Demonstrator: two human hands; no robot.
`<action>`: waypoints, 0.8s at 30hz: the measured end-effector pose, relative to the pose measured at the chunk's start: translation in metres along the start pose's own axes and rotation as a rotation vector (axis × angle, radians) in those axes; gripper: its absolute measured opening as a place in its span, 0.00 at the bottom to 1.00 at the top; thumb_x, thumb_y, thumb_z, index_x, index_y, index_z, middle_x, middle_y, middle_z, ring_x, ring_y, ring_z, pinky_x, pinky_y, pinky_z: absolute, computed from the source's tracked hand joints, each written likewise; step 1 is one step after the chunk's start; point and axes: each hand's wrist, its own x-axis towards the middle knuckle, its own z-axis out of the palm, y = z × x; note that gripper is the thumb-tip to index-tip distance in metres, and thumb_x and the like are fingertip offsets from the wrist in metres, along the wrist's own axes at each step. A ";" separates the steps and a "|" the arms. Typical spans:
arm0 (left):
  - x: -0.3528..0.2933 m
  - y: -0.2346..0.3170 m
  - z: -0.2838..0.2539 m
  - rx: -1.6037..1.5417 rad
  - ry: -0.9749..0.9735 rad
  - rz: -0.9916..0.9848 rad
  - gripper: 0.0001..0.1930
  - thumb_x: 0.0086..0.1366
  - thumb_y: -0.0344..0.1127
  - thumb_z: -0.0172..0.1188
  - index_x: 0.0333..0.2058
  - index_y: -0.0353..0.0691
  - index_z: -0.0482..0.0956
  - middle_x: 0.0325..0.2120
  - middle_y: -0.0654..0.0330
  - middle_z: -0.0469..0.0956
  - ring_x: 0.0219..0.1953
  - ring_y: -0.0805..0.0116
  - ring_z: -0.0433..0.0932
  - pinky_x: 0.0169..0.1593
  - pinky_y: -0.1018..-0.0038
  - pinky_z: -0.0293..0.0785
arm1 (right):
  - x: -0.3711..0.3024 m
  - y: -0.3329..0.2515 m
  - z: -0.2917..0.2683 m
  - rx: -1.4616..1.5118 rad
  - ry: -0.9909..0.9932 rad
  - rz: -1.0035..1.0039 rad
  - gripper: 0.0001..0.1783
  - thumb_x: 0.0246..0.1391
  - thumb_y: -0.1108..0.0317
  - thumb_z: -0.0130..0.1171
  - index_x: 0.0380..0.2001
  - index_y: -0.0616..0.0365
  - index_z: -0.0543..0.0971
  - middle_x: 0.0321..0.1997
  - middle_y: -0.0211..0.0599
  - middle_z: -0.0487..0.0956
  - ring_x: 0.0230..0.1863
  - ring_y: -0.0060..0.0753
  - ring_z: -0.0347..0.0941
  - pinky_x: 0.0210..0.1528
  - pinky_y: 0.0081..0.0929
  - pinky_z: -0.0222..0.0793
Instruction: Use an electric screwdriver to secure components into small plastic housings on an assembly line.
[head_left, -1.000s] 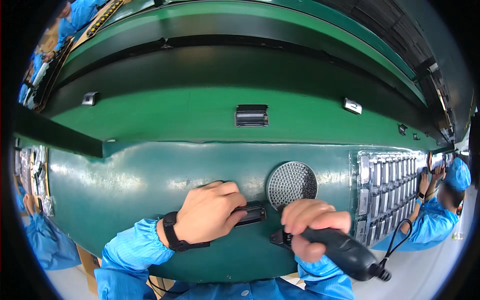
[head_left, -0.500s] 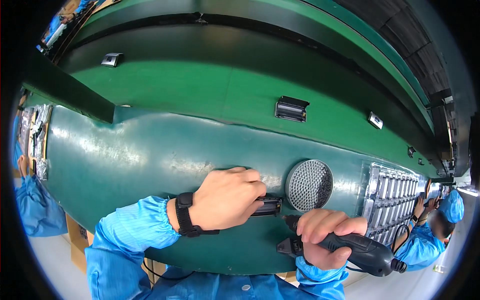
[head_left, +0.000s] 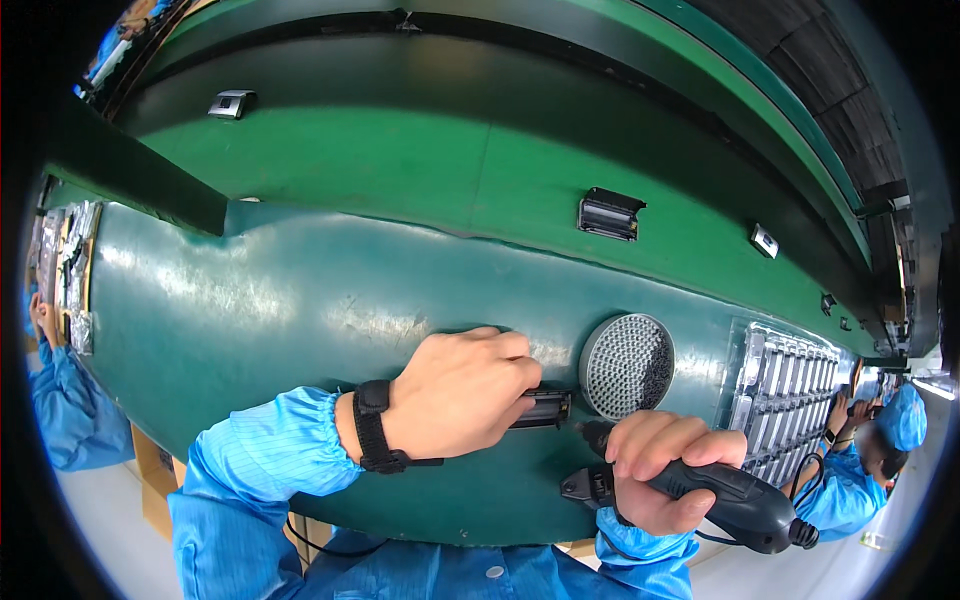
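Note:
On the bench in front of me my left hand (head_left: pixel 465 392) is closed around a black rectangular plastic housing (head_left: pixel 545 408). Much of that housing is hidden under my palm and fingers. A black corded power screwdriver (head_left: pixel 735 500) lies in the grip of my right hand (head_left: pixel 665 465). Its tip points left, just right of the housing and apart from it. By my right wrist there is a black angular piece (head_left: pixel 580 487), whose kind I cannot make out. Beyond the right hand stands a round grey dimpled dish (head_left: pixel 628 335) with small dark screws heaped along its right side.
A clear tray of metallic parts (head_left: pixel 790 385) lies to the right, near a co-worker in blue (head_left: pixel 850 490). Across the bench runs a green conveyor belt (head_left: pixel 400 165) carrying a black housing (head_left: pixel 610 214) and small silver parts (head_left: pixel 764 241). A green post (head_left: pixel 150 175) rises at left.
The parts on the belt and its seam have shifted right. My view has moved slightly. Both hands keep their grips, with the screwdriver tip still beside the housing.

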 end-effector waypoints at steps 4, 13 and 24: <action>-0.001 0.000 -0.001 0.002 -0.003 -0.009 0.07 0.60 0.37 0.68 0.32 0.43 0.80 0.30 0.61 0.75 0.37 0.56 0.79 0.38 0.61 0.77 | 0.000 0.001 0.001 0.003 -0.007 -0.007 0.28 0.65 0.44 0.61 0.45 0.55 0.64 0.26 0.38 0.75 0.19 0.33 0.73 0.22 0.35 0.74; 0.000 0.000 -0.004 -0.003 -0.019 -0.005 0.07 0.59 0.36 0.68 0.29 0.40 0.81 0.31 0.59 0.77 0.38 0.56 0.81 0.39 0.60 0.79 | -0.001 0.015 0.000 -0.017 -0.084 -0.152 0.28 0.65 0.46 0.62 0.44 0.58 0.64 0.26 0.39 0.75 0.19 0.31 0.74 0.21 0.33 0.76; -0.001 -0.002 -0.006 -0.031 -0.038 -0.023 0.07 0.58 0.36 0.69 0.34 0.43 0.81 0.33 0.61 0.77 0.39 0.57 0.80 0.39 0.61 0.78 | 0.001 -0.001 0.003 0.017 0.006 -0.075 0.26 0.67 0.45 0.59 0.44 0.55 0.63 0.27 0.38 0.75 0.18 0.32 0.73 0.20 0.34 0.74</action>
